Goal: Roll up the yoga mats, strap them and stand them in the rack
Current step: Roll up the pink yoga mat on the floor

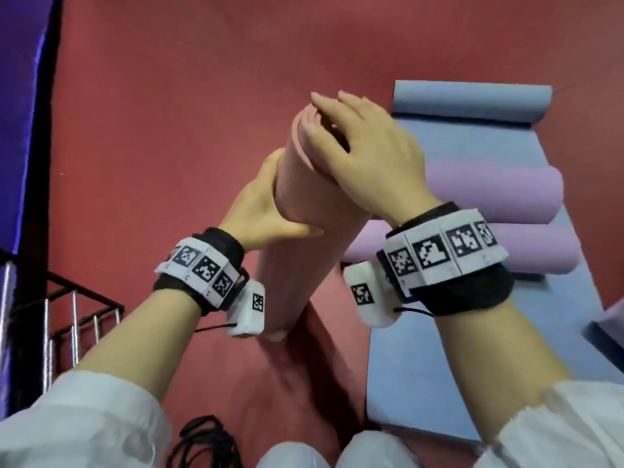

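Note:
A rolled pink yoga mat (297, 251) stands tilted on the red floor, its top end leaning away from me. My left hand (260, 211) grips its upper part from the left, thumb across the front. My right hand (364, 153) lies flat on the mat's top end with straight fingers. Two rolled purple mats (499, 194) lie on a blue mat (439, 332) that is spread flat on the right, its far end partly rolled (472, 99). A black wire rack (67, 319) stands at the lower left. Black straps (206, 444) lie on the floor near my knees.
The floor is a red mat surface (169, 130). A purple wall pad or curtain (20, 96) runs along the left edge. Another dark object (607, 329) pokes in at the right edge.

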Tool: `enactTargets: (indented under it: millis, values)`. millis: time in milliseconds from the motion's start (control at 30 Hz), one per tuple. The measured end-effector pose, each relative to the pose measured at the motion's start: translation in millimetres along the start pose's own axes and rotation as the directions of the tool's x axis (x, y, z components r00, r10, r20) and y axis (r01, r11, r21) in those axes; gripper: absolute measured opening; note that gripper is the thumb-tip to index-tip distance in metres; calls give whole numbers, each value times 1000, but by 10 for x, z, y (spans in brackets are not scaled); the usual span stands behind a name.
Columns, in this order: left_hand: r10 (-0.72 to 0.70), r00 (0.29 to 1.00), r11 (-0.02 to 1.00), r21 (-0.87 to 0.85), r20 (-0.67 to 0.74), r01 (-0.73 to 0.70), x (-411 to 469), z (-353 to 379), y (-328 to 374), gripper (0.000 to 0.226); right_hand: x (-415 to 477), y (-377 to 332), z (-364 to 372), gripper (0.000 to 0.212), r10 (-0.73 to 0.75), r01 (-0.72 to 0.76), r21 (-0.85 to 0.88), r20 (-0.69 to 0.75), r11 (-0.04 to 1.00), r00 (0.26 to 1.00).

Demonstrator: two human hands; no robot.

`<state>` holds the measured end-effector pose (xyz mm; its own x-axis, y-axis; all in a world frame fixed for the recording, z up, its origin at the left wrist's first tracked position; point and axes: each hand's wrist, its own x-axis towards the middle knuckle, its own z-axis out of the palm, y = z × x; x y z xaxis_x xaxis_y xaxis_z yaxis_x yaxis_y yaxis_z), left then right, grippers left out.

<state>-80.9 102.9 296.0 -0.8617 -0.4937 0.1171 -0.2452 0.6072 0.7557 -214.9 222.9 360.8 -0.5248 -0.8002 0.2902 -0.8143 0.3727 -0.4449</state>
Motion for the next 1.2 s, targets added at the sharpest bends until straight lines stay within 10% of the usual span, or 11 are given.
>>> enactTargets:
  millis: [300, 400, 500, 667, 867, 967, 1200]
  values:
    - [-1, 998, 999, -47, -57, -2, -109, -12, -67, 107, -344, 206, 279, 45, -3, 169, 544, -293, 822, 956]
    - [-8, 997, 999, -54, -77, 4, -137, -37, -135, 106, -321, 296, 353, 59, 111, 37, 914, -89, 403, 990]
    - [-10, 996, 997, -73, -86, 4, -143, -115, -178, 105, -155, 247, 164, 42, 99, 66, 966, -93, 248, 991]
    - [-1, 1000, 996, -90, -31, -2, -204, -241, -253, 124, 71, -24, 224, 47, -31, 32, 661, -14, 750, 999]
    - [-7, 994, 998, -64, -111, 0, -233, -357, -137, 125, 51, -238, 228, 51, 275, -79, 859, -74, 506, 958]
    - [93, 979, 990, -85, -181, -109, -180, -554, -16, 111, 231, -359, 10, 49, 200, 20, 847, -149, 531, 968]
    - [-139, 989, 988, -83, -56, 134, -416, -196, -413, 144, -123, -359, 518, 83, 278, -214, 908, 114, 360, 954]
